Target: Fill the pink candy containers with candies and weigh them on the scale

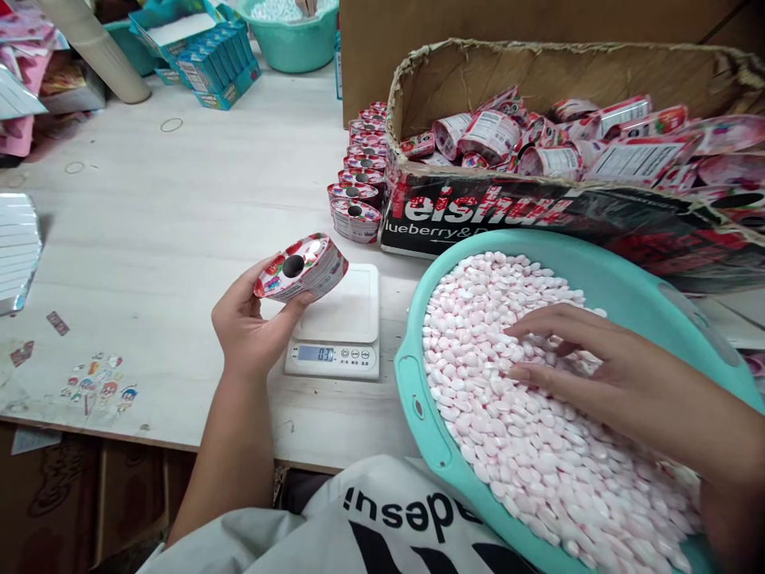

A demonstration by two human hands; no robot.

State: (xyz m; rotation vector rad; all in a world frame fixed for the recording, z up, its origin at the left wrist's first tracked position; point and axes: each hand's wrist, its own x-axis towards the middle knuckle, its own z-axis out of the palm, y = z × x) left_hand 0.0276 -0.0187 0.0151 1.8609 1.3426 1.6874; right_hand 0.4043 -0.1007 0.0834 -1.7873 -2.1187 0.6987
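Note:
My left hand (256, 319) is closed around a small red and pink candy box (326, 271), tilted so that its dark round hole faces up. The candy box is held just above a white digital scale (364, 311), whose display seems to read 0.3. Over on the right, my right hand (574, 359) reaches into a teal basin (418, 319) of pale pink oval candies (478, 383). Its fingers and thumb are apart, with the tips touching the candies. Whether any candy lies under the fingers is hidden.
A worn cardboard carton (454, 215) full of similar boxes stands behind the basin. Beside it runs a row of upright candy boxes (357, 219). Farther back are blue cartons (221, 68) and another teal basin (292, 48). Stickers (99, 383) mark the table's front left.

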